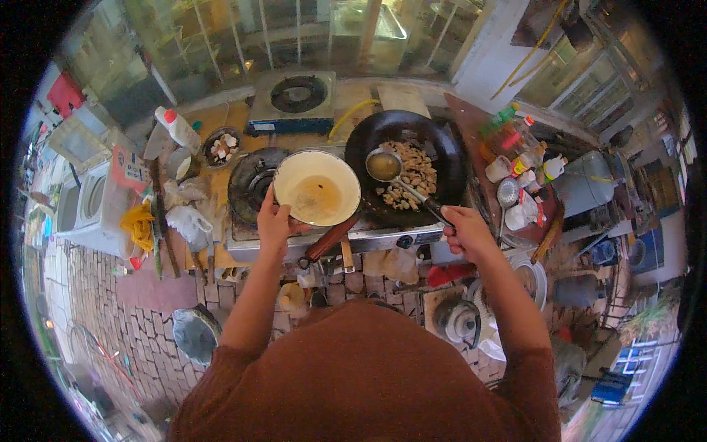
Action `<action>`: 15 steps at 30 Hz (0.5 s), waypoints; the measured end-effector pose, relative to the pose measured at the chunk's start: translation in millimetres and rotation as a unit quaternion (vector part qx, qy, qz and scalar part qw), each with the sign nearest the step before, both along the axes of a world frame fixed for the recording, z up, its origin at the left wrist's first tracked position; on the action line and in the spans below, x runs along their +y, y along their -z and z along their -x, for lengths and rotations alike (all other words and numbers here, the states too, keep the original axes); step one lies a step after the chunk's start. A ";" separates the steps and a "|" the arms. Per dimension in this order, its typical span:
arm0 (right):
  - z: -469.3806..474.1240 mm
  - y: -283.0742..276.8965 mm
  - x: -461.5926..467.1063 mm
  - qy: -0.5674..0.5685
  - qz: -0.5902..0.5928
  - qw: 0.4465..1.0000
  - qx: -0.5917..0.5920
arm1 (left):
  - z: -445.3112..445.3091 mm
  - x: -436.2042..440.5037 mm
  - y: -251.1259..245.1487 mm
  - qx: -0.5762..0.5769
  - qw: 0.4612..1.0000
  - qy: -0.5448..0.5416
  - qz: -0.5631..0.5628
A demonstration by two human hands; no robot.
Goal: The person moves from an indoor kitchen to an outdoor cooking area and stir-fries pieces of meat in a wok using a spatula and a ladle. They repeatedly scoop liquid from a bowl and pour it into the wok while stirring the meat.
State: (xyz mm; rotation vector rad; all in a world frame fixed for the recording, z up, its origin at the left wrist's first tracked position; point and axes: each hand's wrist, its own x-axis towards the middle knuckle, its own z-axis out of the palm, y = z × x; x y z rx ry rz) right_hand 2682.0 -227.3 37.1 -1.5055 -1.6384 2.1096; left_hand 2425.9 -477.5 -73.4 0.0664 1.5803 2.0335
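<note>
My left hand [277, 224] grips the near left rim of a cream enamel bowl [345, 190], which is held over the stove's left side. Yellowish liquid [323, 199] with a dark speck covers its bottom. In my right hand [467, 231] is the dark handle of a metal ladle [410, 190]. The ladle's bowl, filled with brownish liquid, hangs over the left part of a black wok [448, 143], close to the cream bowl. Browned chopped pieces of food [418, 166], probably meat, lie in the wok. Whether the ladle touches them I cannot tell.
Behind stands a single-burner gas stove [259, 113]. A dish of eggshells [223, 146] and a white bottle with a red cap [178, 127] are at left. Sauce bottles [522, 132] and a perforated skimmer [507, 193] crowd the right. A red-brown handle [331, 240] juts over the front edge.
</note>
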 end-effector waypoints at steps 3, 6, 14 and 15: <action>3.6 -19.9 -12.4 -0.023 0.011 1.000 0.006 | -1.7 -0.4 -3.0 -0.006 1.000 -0.002 0.007; 7.5 -28.1 -27.7 -0.043 0.010 0.999 0.015 | -1.8 0.3 -2.2 -0.010 1.000 -0.006 -0.001; 23.6 6.4 -57.6 -0.115 -0.015 0.993 0.011 | -1.9 -3.3 0.6 -0.001 1.000 0.002 -0.013; 23.9 12.9 -59.8 -0.129 -0.035 0.991 0.023 | -2.2 -3.9 -0.4 0.001 1.000 0.001 -0.011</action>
